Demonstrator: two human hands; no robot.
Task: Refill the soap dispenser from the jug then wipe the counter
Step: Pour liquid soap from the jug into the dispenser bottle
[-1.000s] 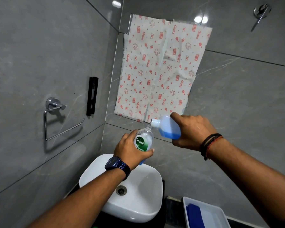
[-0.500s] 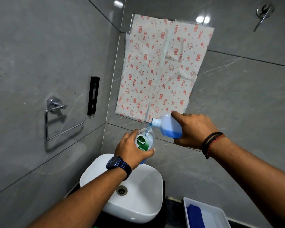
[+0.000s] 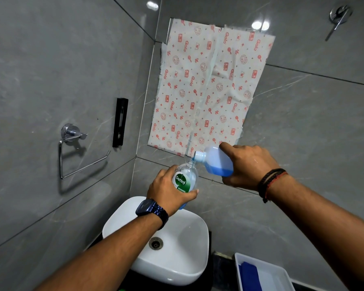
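My left hand (image 3: 168, 191) grips a clear soap dispenser bottle (image 3: 186, 178) with a green Dettol label, held upright over the sink, its pump top off. My right hand (image 3: 249, 164) holds a translucent jug (image 3: 216, 161) tipped on its side, neck pointing left. Blue liquid lies in the jug's lower half and runs from its mouth into the dispenser's open neck. A little blue liquid shows at the dispenser's bottom, below my fingers.
A white basin (image 3: 177, 248) with a round drain sits below my hands on a dark counter (image 3: 219, 267). A white tray (image 3: 282, 276) holding a blue cloth (image 3: 249, 278) stands at lower right. Patterned paper (image 3: 206, 87) covers the wall ahead; a chrome towel ring (image 3: 72, 152) hangs at the left.
The jug has tipped slightly further and blue liquid keeps flowing into the dispenser. Both hands stay almost in place above the basin.
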